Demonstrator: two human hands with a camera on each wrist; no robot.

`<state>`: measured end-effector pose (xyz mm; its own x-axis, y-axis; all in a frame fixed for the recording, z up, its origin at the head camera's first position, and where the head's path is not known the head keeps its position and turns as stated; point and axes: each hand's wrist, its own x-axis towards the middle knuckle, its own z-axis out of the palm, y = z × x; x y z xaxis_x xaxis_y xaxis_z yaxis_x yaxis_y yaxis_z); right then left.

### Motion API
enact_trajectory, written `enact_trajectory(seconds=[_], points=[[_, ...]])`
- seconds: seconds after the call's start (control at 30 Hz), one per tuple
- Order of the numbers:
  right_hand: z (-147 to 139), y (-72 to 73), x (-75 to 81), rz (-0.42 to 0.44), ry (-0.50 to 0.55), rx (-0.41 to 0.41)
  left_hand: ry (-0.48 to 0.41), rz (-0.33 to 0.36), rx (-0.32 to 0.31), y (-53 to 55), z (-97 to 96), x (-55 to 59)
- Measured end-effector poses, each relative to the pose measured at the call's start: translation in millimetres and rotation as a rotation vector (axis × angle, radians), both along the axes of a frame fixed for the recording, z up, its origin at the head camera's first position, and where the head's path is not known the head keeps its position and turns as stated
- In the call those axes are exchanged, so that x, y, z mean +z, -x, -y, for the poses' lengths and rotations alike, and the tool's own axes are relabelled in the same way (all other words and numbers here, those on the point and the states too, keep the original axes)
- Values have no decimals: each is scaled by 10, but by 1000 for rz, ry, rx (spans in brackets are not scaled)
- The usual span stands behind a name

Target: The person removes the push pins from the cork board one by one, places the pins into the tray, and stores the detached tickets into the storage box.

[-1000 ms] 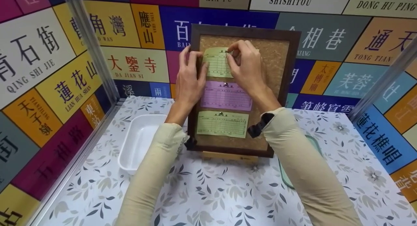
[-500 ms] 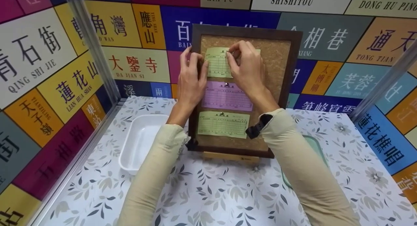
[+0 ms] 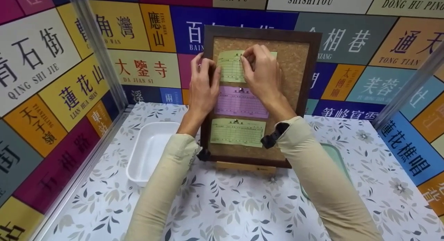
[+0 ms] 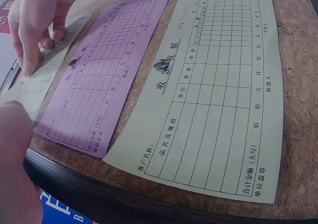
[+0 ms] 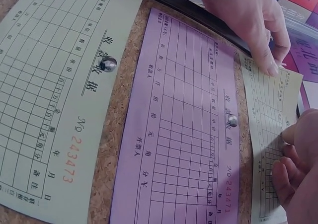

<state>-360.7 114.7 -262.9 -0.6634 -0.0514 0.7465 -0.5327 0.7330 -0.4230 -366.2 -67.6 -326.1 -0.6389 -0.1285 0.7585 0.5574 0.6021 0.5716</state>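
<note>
A dark-framed cork board [image 3: 295,77] leans upright on a wooden stand. My left hand [image 3: 203,83] grips its left edge near the top, the thumb over the left side of the upper green receipt slip [image 3: 230,69]. At that slip's top middle, my right hand [image 3: 263,69] pinches a small pushpin between thumb and index finger, mostly hidden by the fingertips. Below hang a purple receipt slip [image 3: 241,102] and a lower green receipt slip [image 3: 237,133]. Silver round-headed pins [image 5: 107,63] hold these two, as the right wrist view shows.
A white plastic tray [image 3: 133,164] stands left of the board, partly behind the left sleeve. On the right, a pale green tray [image 3: 334,154] is mostly covered by the right forearm. Printed panels [image 3: 145,69] enclose the flower-patterned table [image 3: 236,206].
Both hands stay nearly in place at the upper green slip. The right fingertips have closed in slightly at its top, and the dark bit between them no longer shows.
</note>
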Motion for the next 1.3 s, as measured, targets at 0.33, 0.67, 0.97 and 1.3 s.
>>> enact_trajectory(seconds=[0.33,0.67,0.97,1.3], points=[[-68,-16,-59,-18,-21,67,-32,7,-8,-15,-23,22],[-161,-68,-99,-29,8,159,-66,-9,-26,-44,-34,24],[-280,-115,-141,-42,38,182,-74,-4,5,-78,-22,-9],[-472,-252,-233,-50,90,166,-91,-42,8,-159,16,-63]])
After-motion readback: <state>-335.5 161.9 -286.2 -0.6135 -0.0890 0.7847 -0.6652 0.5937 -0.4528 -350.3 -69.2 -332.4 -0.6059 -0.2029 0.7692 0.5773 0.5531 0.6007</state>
